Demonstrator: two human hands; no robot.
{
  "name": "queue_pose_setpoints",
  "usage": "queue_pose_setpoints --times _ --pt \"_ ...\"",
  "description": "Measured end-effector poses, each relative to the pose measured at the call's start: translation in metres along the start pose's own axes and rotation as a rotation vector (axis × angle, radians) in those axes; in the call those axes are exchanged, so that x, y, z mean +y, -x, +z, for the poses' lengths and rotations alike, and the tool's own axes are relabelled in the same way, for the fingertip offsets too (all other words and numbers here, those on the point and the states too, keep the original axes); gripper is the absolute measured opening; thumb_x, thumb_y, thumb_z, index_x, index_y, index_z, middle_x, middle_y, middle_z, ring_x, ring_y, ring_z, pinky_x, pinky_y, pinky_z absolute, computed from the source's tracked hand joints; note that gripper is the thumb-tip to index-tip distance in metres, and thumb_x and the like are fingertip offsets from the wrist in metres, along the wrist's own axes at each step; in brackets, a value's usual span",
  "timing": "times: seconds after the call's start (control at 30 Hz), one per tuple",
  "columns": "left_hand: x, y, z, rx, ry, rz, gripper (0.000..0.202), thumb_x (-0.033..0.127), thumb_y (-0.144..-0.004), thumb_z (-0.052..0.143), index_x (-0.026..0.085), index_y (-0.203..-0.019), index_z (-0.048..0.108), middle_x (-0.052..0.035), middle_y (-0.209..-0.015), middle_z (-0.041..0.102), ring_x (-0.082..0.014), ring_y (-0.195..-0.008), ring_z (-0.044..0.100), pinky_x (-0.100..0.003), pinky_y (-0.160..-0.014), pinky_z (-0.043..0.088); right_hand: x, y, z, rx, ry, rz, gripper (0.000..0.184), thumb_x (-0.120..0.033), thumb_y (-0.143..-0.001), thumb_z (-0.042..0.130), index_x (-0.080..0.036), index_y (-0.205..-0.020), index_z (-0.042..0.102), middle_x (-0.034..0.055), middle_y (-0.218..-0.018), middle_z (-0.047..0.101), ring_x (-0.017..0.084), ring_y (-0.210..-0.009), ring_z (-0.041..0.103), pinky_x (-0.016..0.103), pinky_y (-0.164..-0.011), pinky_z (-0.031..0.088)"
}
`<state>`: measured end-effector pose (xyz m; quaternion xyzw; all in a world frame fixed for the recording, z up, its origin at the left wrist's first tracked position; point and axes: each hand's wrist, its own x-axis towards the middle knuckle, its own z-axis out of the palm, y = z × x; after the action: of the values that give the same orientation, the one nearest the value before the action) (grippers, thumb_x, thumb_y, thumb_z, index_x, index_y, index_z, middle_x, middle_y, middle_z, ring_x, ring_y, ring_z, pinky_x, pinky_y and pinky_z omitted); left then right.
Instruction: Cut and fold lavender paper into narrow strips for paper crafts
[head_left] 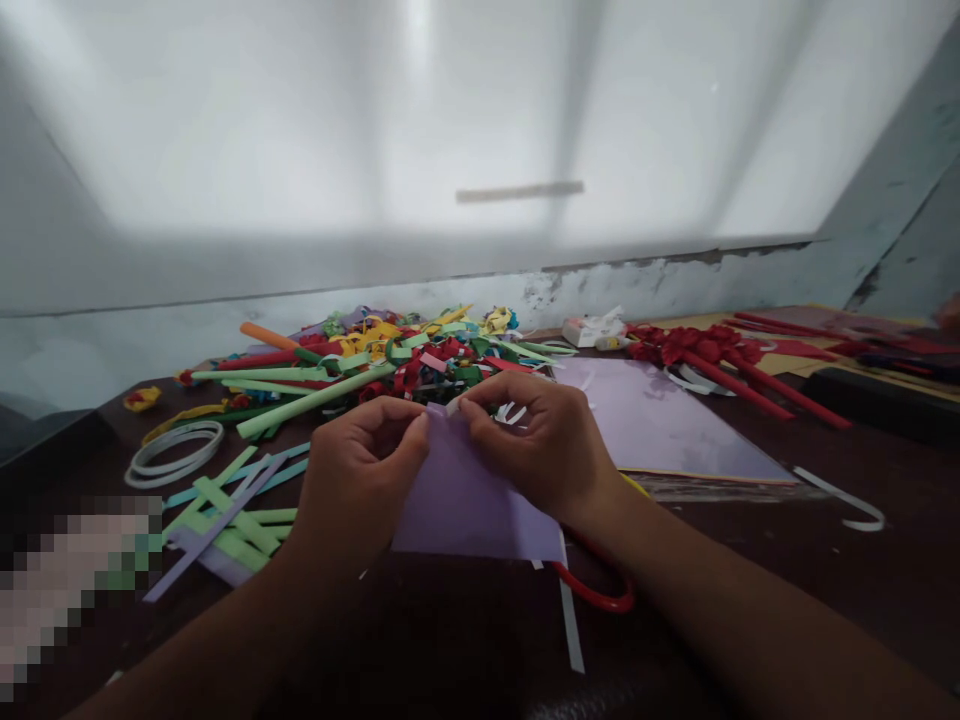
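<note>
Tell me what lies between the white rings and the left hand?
In the head view, paper strips, green, pale blue and purple, lie crossed on the table between the white rings and the left hand, which pinches the purple paper.

hands (360,470) x2 | purple sheets (465,500) x2 (1 held) | strip pile (390,360) x1 | orange pen (266,335) x1 | white coil (174,452) x1

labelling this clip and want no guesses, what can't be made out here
Head view, lilac paper: its top edge is covered by the fingertips of the left hand and right hand pinching it.
Red loop: the rest lies under the paper and right wrist, so what it is stays unclear.
Pixelated patch, lower left: blurred out.
Strip pile: single pieces too tangled and small to tell.
</note>
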<state>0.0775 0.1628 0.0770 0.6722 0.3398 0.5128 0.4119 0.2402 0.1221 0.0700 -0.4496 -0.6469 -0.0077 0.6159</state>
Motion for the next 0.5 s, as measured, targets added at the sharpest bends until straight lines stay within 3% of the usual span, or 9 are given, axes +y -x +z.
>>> queue_pose_setpoints --times 0.2,0.3,0.37,0.5 --pt "-0.004 -0.005 -0.002 0.047 0.119 -0.091 0.025 0.039 -0.066 0.08 0.018 -0.075 0.07 0.0041 -0.055 0.061 -0.008 -0.044 0.047 -0.017 -0.041 0.034 0.006 -0.003 -0.001 0.019 -0.054 0.118 0.02 -0.032 -0.084 0.064 -0.018 -0.082 0.077 0.0012 -0.074 0.072 0.015 -0.065 0.064 0.026 -0.063 0.051" --pt "-0.006 -0.01 -0.004 0.125 0.199 -0.132 0.027 0.04 -0.063 0.08 0.021 -0.077 0.067 0.0057 -0.055 0.059 -0.0085 -0.044 0.046 -0.019 -0.042 0.036 0.013 -0.009 -0.006 0.046 -0.059 0.194 0.024 -0.038 -0.081 0.064 -0.017 -0.08 0.076 0.0023 -0.076 0.072 0.016 -0.068 0.064 0.027 -0.064 0.05" --pt "-0.008 -0.016 -0.007 0.211 0.211 -0.129 0.028 0.041 -0.061 0.078 0.021 -0.077 0.064 0.0068 -0.054 0.056 -0.0087 -0.043 0.045 -0.019 -0.041 0.036 0.023 -0.017 -0.012 0.078 -0.046 0.275 0.029 -0.043 -0.079 0.064 -0.016 -0.078 0.075 0.003 -0.075 0.071 0.017 -0.067 0.063 0.027 -0.063 0.048" --pt "0.0 -0.028 -0.016 0.309 0.133 -0.09 0.028 0.043 -0.063 0.075 0.023 -0.079 0.063 0.0109 -0.043 0.043 -0.0077 -0.035 0.032 -0.019 -0.036 0.023 0.051 -0.032 -0.026 0.169 0.023 0.402 0.035 -0.046 -0.08 0.06 -0.013 -0.079 0.073 0.0041 -0.072 0.07 0.018 -0.065 0.062 0.027 -0.06 0.046"
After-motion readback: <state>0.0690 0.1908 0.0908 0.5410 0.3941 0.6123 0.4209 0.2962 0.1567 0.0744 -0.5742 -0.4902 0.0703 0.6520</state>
